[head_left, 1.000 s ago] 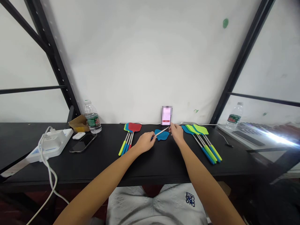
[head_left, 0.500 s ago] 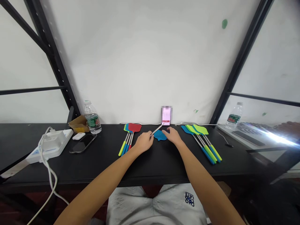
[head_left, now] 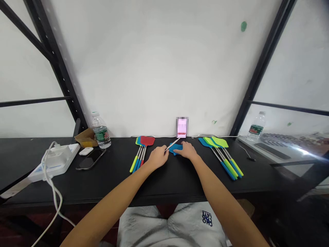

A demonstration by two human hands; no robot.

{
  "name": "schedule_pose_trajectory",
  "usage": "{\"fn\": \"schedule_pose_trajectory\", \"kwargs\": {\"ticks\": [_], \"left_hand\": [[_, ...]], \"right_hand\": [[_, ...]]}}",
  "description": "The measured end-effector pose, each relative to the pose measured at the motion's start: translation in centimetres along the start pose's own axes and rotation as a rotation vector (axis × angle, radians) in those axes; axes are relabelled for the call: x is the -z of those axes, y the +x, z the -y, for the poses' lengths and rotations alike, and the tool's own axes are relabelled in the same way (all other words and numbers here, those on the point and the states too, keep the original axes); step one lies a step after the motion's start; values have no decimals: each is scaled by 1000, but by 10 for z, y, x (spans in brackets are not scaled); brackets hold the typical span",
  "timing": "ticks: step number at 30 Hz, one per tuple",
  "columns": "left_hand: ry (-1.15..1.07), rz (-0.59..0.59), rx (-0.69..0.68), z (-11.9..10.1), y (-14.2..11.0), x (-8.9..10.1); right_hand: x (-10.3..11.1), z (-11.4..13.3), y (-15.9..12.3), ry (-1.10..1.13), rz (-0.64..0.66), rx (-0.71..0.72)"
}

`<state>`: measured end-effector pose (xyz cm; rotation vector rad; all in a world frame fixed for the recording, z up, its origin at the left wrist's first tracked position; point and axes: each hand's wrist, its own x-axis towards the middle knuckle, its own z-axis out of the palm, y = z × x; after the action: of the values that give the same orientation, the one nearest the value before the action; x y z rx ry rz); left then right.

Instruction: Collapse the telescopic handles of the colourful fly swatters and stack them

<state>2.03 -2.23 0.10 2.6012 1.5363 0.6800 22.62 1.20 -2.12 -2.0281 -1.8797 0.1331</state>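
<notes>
A thin silver metal rod (head_left: 172, 144) sticks up and to the right out of my left hand (head_left: 158, 156), which is closed around its lower end. Behind and below the rod is a blue fly swatter head (head_left: 175, 149) at the middle of the black table. My right hand (head_left: 188, 151) has its thumb on top of this head, with the fingers at its right edge. Whether the rod is joined to the blue head cannot be seen. Fly swatters with red, blue and yellow-green heads (head_left: 147, 140) lie to the left. More blue and green swatters (head_left: 220, 142) lie fanned out on the right.
A lit phone (head_left: 182, 127) leans on the wall behind my hands. Toward the left are a water bottle (head_left: 101, 132), a cardboard box (head_left: 86, 138), a dark phone (head_left: 90, 159), a white earbud case (head_left: 86, 151) and a power strip (head_left: 55, 163). Black metal posts frame both sides.
My right hand has come down and left onto the blue fly swatter head, its thumb now lying over it. The left hand keeps its hold on the rod.
</notes>
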Motion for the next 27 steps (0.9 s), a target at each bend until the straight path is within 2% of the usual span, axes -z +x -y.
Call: {"fn": "schedule_pose_trajectory", "kwargs": {"ticks": [13,20,27], "left_hand": [[14,-2,-9,4,1,-6],[10,-1,-12,4,1,-7],[11,2,-11,5,1,-8]], "right_hand": [[7,3,-1,-44,9,6],[12,4,1,-22,132,-111],[20,4,-1,32,189,-131]]}}
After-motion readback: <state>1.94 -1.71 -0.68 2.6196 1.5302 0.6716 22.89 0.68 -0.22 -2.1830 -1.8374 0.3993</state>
